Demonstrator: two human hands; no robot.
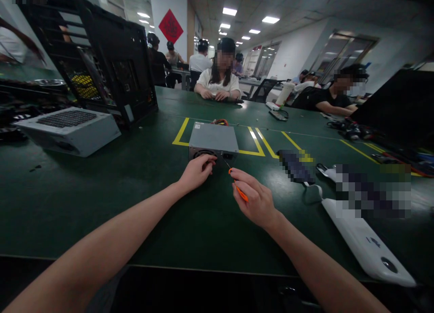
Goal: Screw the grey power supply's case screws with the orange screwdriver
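A grey metal power supply box (214, 136) sits on the green table, its fan side facing me and colored wires behind it. My left hand (198, 172) is at the box's front face by the fan, fingers curled together; whatever they may hold is too small to make out. In my right hand (254, 196) is a screwdriver (241, 192) with an orange handle. Its thin shaft points up and left to the front face, right of the left fingers. Where exactly the tip rests is hard to tell.
A black computer case (118, 68) stands at the left, beside another grey power supply (69, 127). Yellow tape marks the green table (162, 240). A white device (364, 240) with a cable lies at the right, near blurred items. A person (220, 80) sits across; cables lie far right.
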